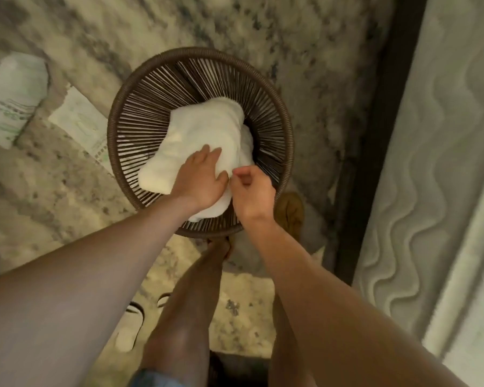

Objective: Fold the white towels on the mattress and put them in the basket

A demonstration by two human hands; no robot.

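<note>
A round dark brown woven basket [140,113] stands on the floor below me. A folded white towel [207,127] lies inside it, reaching from the near rim toward the middle. My left hand [200,177] lies flat on the towel's near part with its fingers straight. My right hand [252,191] is just to the right, over the near right rim, with its fingers curled at the towel's edge; whether it pinches the cloth I cannot tell.
The quilted mattress [430,163] on a dark frame runs along the right side. White bags [14,96] lie on the mottled floor at left. My legs and a sandal [129,328] are below the basket, with a brown object [289,216] by its near right rim.
</note>
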